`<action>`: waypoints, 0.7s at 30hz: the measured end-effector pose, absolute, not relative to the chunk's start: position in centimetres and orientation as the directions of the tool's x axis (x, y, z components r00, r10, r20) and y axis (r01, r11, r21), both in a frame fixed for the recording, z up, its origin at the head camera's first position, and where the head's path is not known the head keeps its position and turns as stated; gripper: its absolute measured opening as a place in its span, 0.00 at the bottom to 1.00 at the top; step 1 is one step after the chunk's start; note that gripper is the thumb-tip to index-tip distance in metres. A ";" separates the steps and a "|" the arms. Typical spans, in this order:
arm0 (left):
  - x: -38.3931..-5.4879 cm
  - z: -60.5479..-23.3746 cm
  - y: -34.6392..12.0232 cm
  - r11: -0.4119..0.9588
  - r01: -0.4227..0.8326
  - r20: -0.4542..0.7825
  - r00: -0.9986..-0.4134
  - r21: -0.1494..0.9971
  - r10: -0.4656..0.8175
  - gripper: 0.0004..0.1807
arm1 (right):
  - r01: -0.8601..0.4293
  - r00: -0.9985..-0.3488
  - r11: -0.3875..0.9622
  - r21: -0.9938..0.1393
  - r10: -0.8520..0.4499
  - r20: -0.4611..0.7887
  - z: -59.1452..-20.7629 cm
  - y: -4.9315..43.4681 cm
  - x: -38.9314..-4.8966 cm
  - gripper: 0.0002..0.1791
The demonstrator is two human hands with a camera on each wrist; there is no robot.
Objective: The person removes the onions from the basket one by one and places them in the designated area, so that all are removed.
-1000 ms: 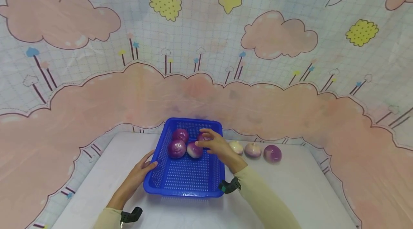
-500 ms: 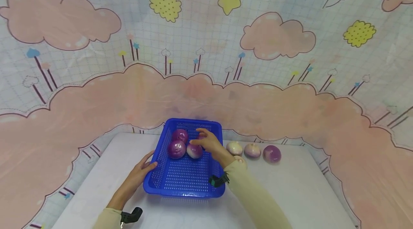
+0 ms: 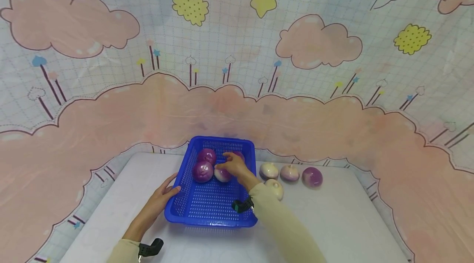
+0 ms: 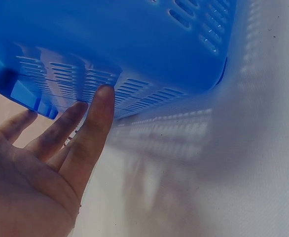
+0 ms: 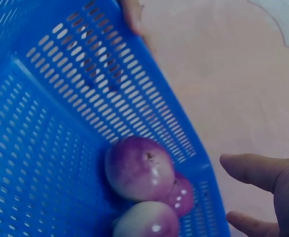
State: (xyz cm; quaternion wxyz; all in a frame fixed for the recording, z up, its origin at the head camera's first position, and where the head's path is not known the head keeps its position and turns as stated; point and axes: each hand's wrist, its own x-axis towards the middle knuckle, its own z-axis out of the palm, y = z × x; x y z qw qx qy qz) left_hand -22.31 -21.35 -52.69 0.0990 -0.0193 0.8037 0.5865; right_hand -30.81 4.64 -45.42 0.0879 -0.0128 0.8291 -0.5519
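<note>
Over the blue basket (image 3: 211,222), my right grip (image 3: 237,167) is hovering with fingers apart, holding nothing, hanging above the onions (image 3: 203,171) that are clustering at the far end. My left grip (image 3: 162,196) is pinching the basket's side, thumb over the rim, fingers lying along the outer wall, probably bracing it against sliding on the desk (image 3: 333,226). Those four onions are gleaming purple, one fading to white; four more onions (image 3: 290,173), mostly paler, are sitting outside, beyond the basket's right side.
</note>
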 end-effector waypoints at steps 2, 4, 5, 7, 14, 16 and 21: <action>-22.3 -52.7 -21.3 0.313 -0.148 -0.183 -0.980 0.938 0.083 0.39 | 0.082 -0.984 0.391 -0.917 -0.116 -0.138 -45.7 4.6 -30.9 0.37; -22.3 -52.7 -21.3 0.314 -0.149 -0.183 -0.980 0.938 0.081 0.39 | 0.093 -0.982 0.389 -0.916 -0.116 -0.149 -46.1 4.5 -31.1 0.36; -22.3 -52.7 -21.3 0.312 -0.149 -0.183 -0.980 0.938 0.081 0.39 | 0.097 -0.981 0.388 -0.917 -0.118 -0.153 -46.2 4.5 -31.1 0.36; -22.3 -52.6 -21.3 0.310 -0.149 -0.182 -0.980 0.939 0.082 0.39 | 0.102 -0.979 0.390 -0.915 -0.124 -0.162 -46.6 4.6 -31.3 0.36; -22.2 -52.5 -21.3 0.299 -0.148 -0.179 -0.980 0.943 0.081 0.39 | 0.115 -0.974 0.385 -0.916 -0.139 -0.181 -47.5 4.7 -31.7 0.35; -22.2 -52.5 -21.3 0.295 -0.147 -0.178 -0.981 0.944 0.082 0.39 | 0.123 -0.974 0.383 -0.915 -0.130 -0.186 -47.6 4.7 -31.8 0.35; -22.2 -52.5 -21.3 0.289 -0.150 -0.179 -0.981 0.945 0.076 0.39 | 0.137 -0.975 0.389 -0.911 -0.111 -0.194 -48.0 4.8 -32.0 0.33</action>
